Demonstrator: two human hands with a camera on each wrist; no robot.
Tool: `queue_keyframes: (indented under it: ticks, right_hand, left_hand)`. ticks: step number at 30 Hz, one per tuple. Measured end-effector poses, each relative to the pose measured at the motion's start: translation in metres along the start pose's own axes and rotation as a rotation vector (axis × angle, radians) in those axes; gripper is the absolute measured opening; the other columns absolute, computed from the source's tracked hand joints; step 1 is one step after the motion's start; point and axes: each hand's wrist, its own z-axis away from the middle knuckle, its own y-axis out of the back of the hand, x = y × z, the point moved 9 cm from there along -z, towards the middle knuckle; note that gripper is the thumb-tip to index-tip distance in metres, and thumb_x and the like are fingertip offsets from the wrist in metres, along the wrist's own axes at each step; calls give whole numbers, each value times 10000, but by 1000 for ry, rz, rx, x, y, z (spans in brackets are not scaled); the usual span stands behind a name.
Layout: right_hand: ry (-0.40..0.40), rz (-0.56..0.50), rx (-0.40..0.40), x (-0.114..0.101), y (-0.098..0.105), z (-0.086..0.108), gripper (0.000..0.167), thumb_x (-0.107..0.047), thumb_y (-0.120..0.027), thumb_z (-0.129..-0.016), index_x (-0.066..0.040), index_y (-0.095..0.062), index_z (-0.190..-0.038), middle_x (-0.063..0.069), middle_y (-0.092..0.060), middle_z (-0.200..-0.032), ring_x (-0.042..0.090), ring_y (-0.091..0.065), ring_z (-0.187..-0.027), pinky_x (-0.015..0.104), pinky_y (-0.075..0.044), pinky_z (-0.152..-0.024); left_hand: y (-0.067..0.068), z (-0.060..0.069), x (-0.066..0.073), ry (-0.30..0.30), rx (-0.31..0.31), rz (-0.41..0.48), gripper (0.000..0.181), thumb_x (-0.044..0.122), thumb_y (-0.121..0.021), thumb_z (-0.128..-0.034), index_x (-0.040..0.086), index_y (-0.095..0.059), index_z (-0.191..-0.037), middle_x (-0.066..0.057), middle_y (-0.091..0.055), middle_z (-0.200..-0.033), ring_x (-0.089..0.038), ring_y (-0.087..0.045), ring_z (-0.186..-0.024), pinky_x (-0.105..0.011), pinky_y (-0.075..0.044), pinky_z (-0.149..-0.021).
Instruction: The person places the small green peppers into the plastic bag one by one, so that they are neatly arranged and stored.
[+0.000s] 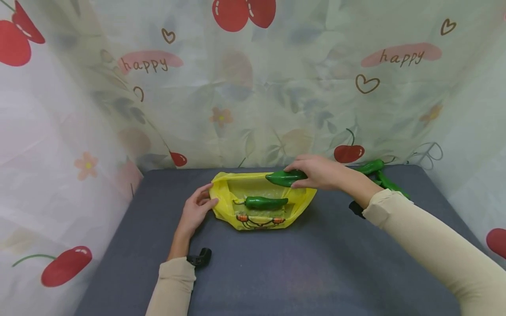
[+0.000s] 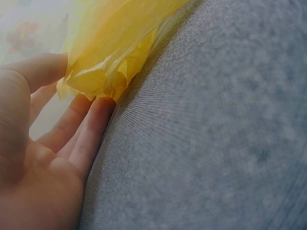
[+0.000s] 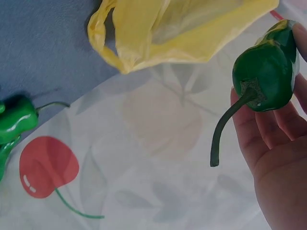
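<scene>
A yellow plastic bag (image 1: 302, 206) lies on the grey table with its mouth spread, and one green pepper (image 1: 265, 202) is inside it. At the bag's left edge, my left hand (image 1: 196, 210) holds the rim. Up close in the left wrist view, thumb and fingers (image 2: 91, 139) meet the thin plastic (image 2: 115, 48). My right hand (image 1: 318, 172) grips another green pepper (image 1: 284, 178) above the bag's back right part. The right wrist view shows that pepper (image 3: 266, 79) with its stem hanging free and the fingers round its body.
Several more green peppers (image 1: 371, 167) lie at the table's back right corner, partly hidden by my right forearm. A patterned cloth (image 1: 257, 87) hangs behind the table (image 1: 253, 272) and along both sides. The bag's handle loop (image 3: 98, 36) droops over its right end.
</scene>
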Motion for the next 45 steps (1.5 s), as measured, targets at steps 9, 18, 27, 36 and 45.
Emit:
queue_keyframes:
  ticks: [9,18,27,36,45]
  right_hand:
    - [44,-1,-43,-22,-11,-15,478,-368,-710,-965,-142,-635,-1379,53,-642,-1272,213,-632,-1115,416,-533,-965]
    - [58,2,-78,-33,-18,-28,487,-378,-694,-974,-142,-622,-1394,54,-634,-1292,216,-628,-1144,404,-529,-980]
    - [78,-11,-102,-43,-27,-37,477,-371,-696,-974,-164,-621,-1396,45,-630,-1287,200,-636,-1119,386,-533,-960]
    - [87,-21,-137,-49,-45,-46,470,-352,-699,-977,-161,-621,-1398,49,-623,-1307,159,-617,-1059,328,-526,-881]
    - [120,-4,-157,-54,-63,-54,448,-327,-703,-978,-130,-633,-1375,53,-642,-1341,184,-628,-1152,350,-528,-931]
  left_hand:
    - [0,-9,-19,10,8,7,583,258,-697,-986,241,-480,-1526,-164,-578,-1434,-323,-606,-1281,-370,-470,-1013]
    - [1,-20,-34,-32,25,10,577,391,-733,-947,334,-518,-1480,-98,-606,-1407,-281,-626,-1250,-371,-479,-1010]
    - [1,-17,-31,-34,26,16,572,373,-728,-955,326,-516,-1484,-106,-603,-1413,-286,-624,-1246,-369,-473,-1006]
    - [0,-20,-32,-12,19,15,572,312,-712,-974,312,-497,-1504,-117,-596,-1416,-286,-618,-1254,-299,-465,-972]
    - [1,-4,-4,11,7,-6,572,222,-686,-992,202,-482,-1526,-171,-589,-1420,-331,-614,-1263,-333,-475,-979]
